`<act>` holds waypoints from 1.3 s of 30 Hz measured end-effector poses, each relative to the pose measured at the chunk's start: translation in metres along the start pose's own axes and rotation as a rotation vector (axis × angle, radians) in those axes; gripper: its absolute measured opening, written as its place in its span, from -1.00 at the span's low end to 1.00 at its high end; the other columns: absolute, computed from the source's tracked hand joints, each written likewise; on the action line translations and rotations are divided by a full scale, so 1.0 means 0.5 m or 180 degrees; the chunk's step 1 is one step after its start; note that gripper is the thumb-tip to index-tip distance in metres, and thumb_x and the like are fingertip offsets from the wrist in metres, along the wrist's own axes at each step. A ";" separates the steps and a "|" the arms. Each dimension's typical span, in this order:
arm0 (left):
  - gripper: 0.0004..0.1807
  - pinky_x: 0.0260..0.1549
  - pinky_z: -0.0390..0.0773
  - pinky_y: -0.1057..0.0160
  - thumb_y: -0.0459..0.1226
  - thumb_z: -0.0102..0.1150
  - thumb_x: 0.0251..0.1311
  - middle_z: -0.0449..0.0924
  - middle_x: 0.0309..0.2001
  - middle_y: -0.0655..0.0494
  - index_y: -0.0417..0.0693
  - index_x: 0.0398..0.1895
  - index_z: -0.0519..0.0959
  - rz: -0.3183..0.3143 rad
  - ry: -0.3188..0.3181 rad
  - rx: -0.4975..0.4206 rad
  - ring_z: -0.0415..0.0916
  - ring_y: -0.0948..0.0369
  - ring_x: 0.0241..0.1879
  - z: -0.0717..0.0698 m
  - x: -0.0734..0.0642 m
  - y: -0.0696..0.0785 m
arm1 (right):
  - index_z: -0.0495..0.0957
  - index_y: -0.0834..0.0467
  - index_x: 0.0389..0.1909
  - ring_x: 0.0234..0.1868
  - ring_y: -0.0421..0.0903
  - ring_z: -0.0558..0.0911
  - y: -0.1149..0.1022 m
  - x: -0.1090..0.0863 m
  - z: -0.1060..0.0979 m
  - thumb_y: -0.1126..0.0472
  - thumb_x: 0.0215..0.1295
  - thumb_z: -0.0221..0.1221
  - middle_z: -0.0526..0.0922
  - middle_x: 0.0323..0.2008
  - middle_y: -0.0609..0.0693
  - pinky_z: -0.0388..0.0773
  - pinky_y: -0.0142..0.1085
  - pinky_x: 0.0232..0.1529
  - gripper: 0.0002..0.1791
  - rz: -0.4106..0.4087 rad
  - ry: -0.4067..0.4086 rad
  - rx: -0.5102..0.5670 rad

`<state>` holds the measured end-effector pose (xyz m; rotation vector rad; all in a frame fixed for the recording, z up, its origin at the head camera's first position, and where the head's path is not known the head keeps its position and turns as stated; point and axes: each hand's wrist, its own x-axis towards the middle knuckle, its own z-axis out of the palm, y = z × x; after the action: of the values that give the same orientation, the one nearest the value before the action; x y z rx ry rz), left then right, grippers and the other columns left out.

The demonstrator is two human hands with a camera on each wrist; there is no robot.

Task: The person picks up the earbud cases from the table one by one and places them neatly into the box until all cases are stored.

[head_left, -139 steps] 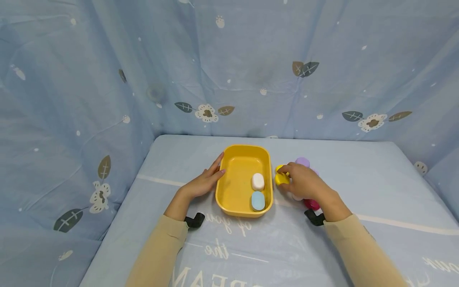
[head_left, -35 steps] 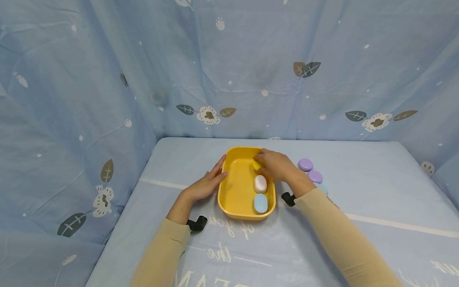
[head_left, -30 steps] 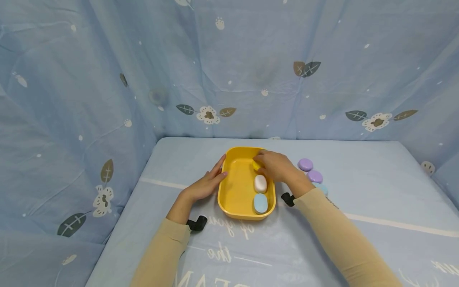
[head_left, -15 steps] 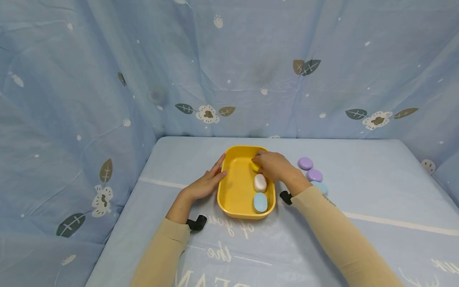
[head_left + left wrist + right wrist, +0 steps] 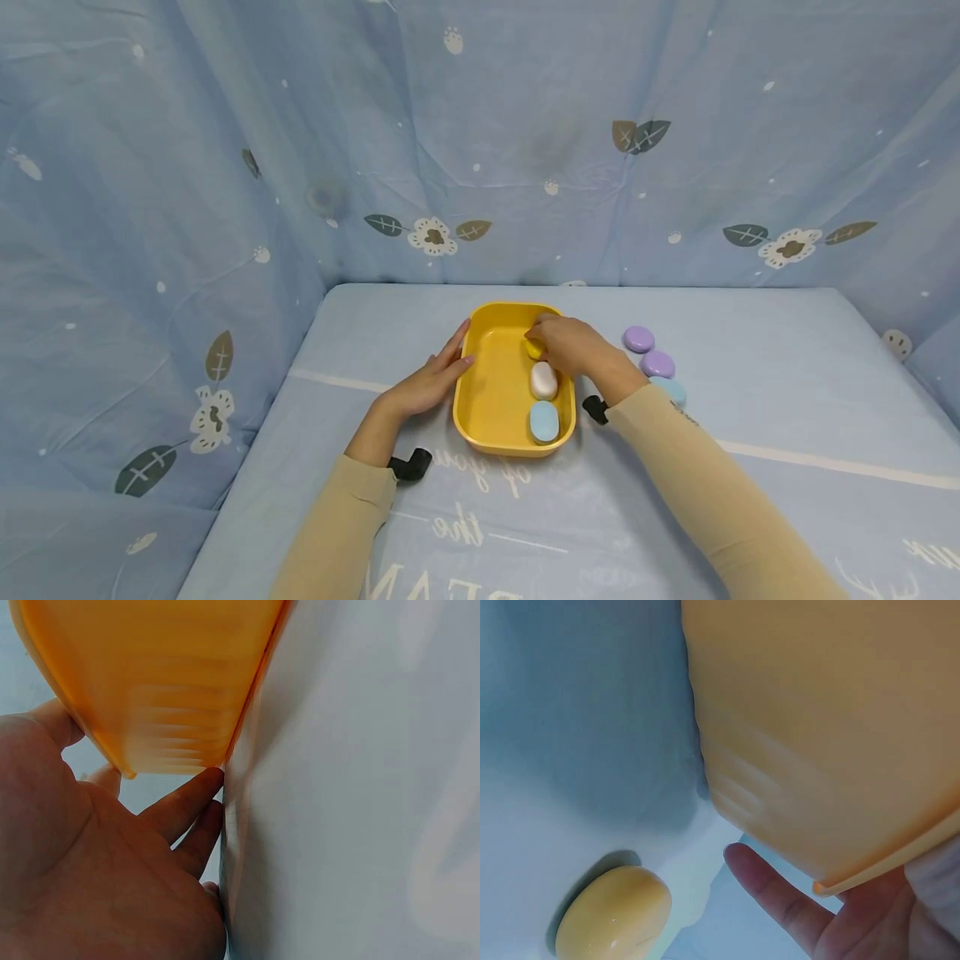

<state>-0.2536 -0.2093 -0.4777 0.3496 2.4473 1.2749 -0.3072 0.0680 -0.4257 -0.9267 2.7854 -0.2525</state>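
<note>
A yellow rectangular tray (image 5: 491, 392) lies on the table. My left hand (image 5: 427, 383) steadies its left side, thumb at the rim and the other fingers fairly straight along the outer wall. Reaching over the right rim, my right hand (image 5: 576, 346) pinches a yellow rounded piece (image 5: 535, 348) inside the tray near the far right corner; the hand covers part of it. Below that piece, a white oval piece (image 5: 543, 381) and a light blue oval piece (image 5: 544, 422) line the tray's right side.
To the tray's right lie two purple rounded pieces (image 5: 639, 339) and a light blue piece (image 5: 667, 390), partly behind the right sleeve. The right wrist view shows a yellow oval piece (image 5: 615, 915) on the table beside the tray. A blue patterned curtain (image 5: 480, 142) hangs behind the table.
Since the oldest frame, my right hand has moved left from the table into the tray with a yellow piece. Over the last second both hands have hardly moved.
</note>
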 end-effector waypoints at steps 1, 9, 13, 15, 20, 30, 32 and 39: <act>-0.29 0.60 -0.50 -0.21 0.32 -0.26 0.52 -0.11 0.69 0.19 0.86 0.58 -0.32 0.0005 0.0000 0.0004 -0.37 0.01 0.69 0.000 0.000 0.000 | 0.59 0.19 0.32 0.19 0.11 0.62 0.001 0.001 0.001 0.29 0.43 0.27 0.58 0.21 0.12 0.50 0.00 0.38 -0.55 -0.0008 -0.0001 0.0001; -0.27 0.59 -0.50 -0.23 0.33 -0.25 0.51 -0.06 0.68 0.14 0.83 0.59 -0.31 -0.0008 -0.0001 -0.0036 -0.44 -0.04 0.69 -0.001 -0.005 0.006 | 0.60 0.20 0.30 0.22 0.11 0.60 0.003 0.004 0.003 0.33 0.39 0.28 0.58 0.21 0.14 0.47 -0.01 0.42 -0.54 -0.0028 -0.0009 -0.0018; -0.27 0.60 -0.50 -0.19 0.33 -0.26 0.52 -0.05 0.68 0.14 0.79 0.61 -0.31 0.0017 0.0008 0.0003 -0.37 0.01 0.69 -0.002 -0.005 0.006 | 0.60 0.21 0.29 0.23 0.11 0.60 0.000 0.004 0.001 0.35 0.38 0.27 0.58 0.23 0.14 0.45 -0.01 0.43 -0.54 -0.0018 -0.0005 0.0008; -0.27 0.61 -0.50 -0.17 0.32 -0.26 0.53 -0.05 0.68 0.15 0.77 0.62 -0.31 0.0029 0.0013 0.0020 -0.33 0.03 0.69 -0.002 -0.005 0.007 | 0.60 0.21 0.30 0.25 0.12 0.59 0.000 0.004 0.001 0.35 0.38 0.27 0.57 0.25 0.14 0.44 0.00 0.44 -0.54 -0.0001 -0.0008 0.0029; -0.26 0.61 -0.50 -0.18 0.30 -0.26 0.54 -0.06 0.68 0.16 0.73 0.63 -0.31 0.0054 0.0011 0.0007 -0.32 0.03 0.69 -0.001 -0.003 0.005 | 0.59 0.22 0.30 0.27 0.12 0.57 -0.001 0.004 0.002 0.36 0.38 0.26 0.56 0.28 0.15 0.43 0.00 0.45 -0.53 0.0041 -0.0010 0.0094; -0.27 0.61 -0.50 -0.17 0.29 -0.26 0.54 -0.04 0.68 0.16 0.76 0.62 -0.32 0.0086 0.0019 0.0028 -0.27 0.07 0.69 0.000 -0.002 0.003 | 0.59 0.21 0.31 0.27 0.12 0.58 -0.001 0.001 0.001 0.42 0.36 0.24 0.55 0.29 0.13 0.44 0.01 0.44 -0.52 0.0050 0.0039 0.0163; -0.27 0.61 -0.51 -0.17 0.29 -0.26 0.54 -0.04 0.68 0.15 0.76 0.62 -0.32 0.0093 0.0016 0.0028 -0.25 0.08 0.69 -0.001 -0.003 0.004 | 0.59 0.20 0.31 0.27 0.12 0.58 -0.001 0.001 0.001 0.42 0.36 0.25 0.55 0.29 0.13 0.44 0.01 0.44 -0.51 0.0060 0.0046 0.0189; -0.27 0.61 -0.50 -0.17 0.28 -0.26 0.55 -0.06 0.68 0.15 0.74 0.63 -0.32 0.0092 0.0014 0.0039 -0.28 0.07 0.69 0.001 -0.001 0.005 | 0.59 0.19 0.30 0.29 0.12 0.57 0.002 0.000 0.003 0.42 0.36 0.24 0.55 0.30 0.12 0.44 0.02 0.44 -0.52 0.0067 0.0070 0.0198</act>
<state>-0.2527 -0.2079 -0.4759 0.3875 2.4632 1.2741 -0.3076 0.0685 -0.4273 -0.8851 2.7884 -0.3461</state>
